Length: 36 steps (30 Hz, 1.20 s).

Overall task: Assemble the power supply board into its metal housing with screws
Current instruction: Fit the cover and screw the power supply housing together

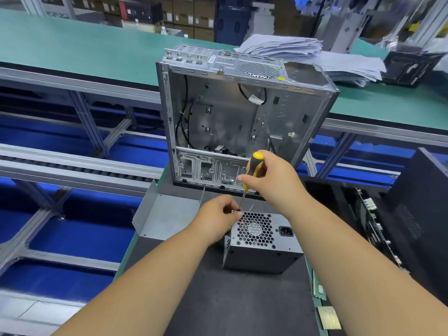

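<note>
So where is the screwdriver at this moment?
In the head view, the screwdriver is center-right, gripped by the right hand, tip at the power supply's top-left corner beside the left hand.

The left hand (219, 215) hides the screwdriver (252, 169) tip.

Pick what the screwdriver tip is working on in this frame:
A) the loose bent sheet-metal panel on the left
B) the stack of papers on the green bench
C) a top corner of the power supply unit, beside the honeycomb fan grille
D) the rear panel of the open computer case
C: the right hand grips the yellow-and-black screwdriver, whose shaft runs down to the power supply unit corner where the left hand pinches beside the fan grille.
</note>
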Each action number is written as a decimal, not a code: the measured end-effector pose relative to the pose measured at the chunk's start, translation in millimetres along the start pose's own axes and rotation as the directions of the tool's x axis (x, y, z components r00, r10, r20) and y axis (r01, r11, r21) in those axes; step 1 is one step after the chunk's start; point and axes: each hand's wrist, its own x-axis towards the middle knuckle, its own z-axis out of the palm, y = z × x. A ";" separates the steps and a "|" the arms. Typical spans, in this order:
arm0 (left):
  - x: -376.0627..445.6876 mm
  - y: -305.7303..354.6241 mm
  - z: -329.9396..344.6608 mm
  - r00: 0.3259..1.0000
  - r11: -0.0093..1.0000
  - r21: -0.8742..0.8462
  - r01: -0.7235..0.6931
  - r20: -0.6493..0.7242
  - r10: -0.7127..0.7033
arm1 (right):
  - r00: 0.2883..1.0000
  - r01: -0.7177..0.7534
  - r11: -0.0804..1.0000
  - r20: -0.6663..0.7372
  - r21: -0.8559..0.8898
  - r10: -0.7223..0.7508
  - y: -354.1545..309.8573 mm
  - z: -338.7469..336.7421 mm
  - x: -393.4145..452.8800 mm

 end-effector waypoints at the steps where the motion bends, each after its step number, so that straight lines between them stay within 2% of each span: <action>1: -0.8 -0.5 1.5 1.000 1.000 0.007 -0.003 -0.011 0.003 | 0.999 -0.005 0.999 -0.040 -0.032 0.004 -0.7 2.9 -1.3; 4: -2.8 -2.0 4.9 0.999 1.000 0.004 -0.006 -0.050 0.006 | 0.991 -0.014 0.997 -0.136 -0.073 0.004 -3.5 11.0 -5.5; 6: -3.9 -2.1 6.4 0.998 1.000 0.003 -0.014 -0.067 0.014 | 0.991 -0.022 0.997 -0.132 -0.073 0.013 -5.4 13.8 -6.2; 8: -4.5 -1.5 7.5 0.997 0.999 0.023 -0.024 -0.069 0.026 | 0.995 -0.057 0.998 -0.086 -0.035 0.054 -6.7 11.7 -5.1; 10: -4.6 -0.3 7.8 0.997 0.999 0.047 -0.025 -0.070 0.029 | 0.995 -0.099 0.991 -0.004 0.088 0.100 -7.5 5.1 -2.9; 13: -4.1 0.5 8.0 0.997 0.998 0.052 -0.026 -0.070 0.030 | 0.989 -0.097 0.967 0.131 0.236 0.067 -8.2 -8.0 -1.8; 16: -4.3 0.2 8.4 0.997 0.996 0.076 -0.037 -0.071 0.042 | 0.976 -0.061 0.969 0.220 0.239 0.008 -9.1 -22.1 -1.5; 19: -4.6 -0.8 8.4 0.997 0.997 0.072 -0.034 -0.069 0.039 | 0.963 0.077 0.991 0.248 0.108 -0.102 -12.5 -36.0 0.6; 23: -4.1 -3.2 8.6 0.998 0.999 0.030 -0.017 -0.057 0.019 | 0.943 0.250 0.937 0.279 -0.245 -0.178 -21.9 -46.3 8.2; 26: -3.9 -4.1 9.7 0.998 1.000 -0.009 0.006 -0.058 -0.006 | 0.946 0.253 0.832 0.305 -0.493 -0.108 -33.8 -48.5 14.4; 29: -3.9 -3.5 9.8 0.998 1.000 -0.018 0.011 -0.063 -0.012 | 0.968 0.211 0.654 0.248 -0.727 -0.037 -39.9 -43.2 16.9; 30: -3.6 -3.3 9.6 0.998 1.000 -0.021 0.011 -0.063 -0.013 | 0.981 0.172 0.614 0.192 -0.770 -0.033 -39.6 -40.0 16.7; 33: -2.7 -2.8 9.0 0.998 1.000 -0.003 0.016 -0.061 -0.017 | 0.998 0.056 0.588 0.060 -0.807 -0.012 -40.4 -31.6 14.4; 35: -2.4 -2.3 8.7 0.998 1.000 0.015 0.017 -0.060 -0.017 | 0.996 0.074 0.605 0.083 -0.793 -0.013 -39.8 -30.0 14.3; 36: -2.3 -2.2 8.5 0.998 1.000 0.020 0.016 -0.058 -0.015 | 0.992 0.103 0.659 0.123 -0.745 -0.016 -39.3 -30.5 14.7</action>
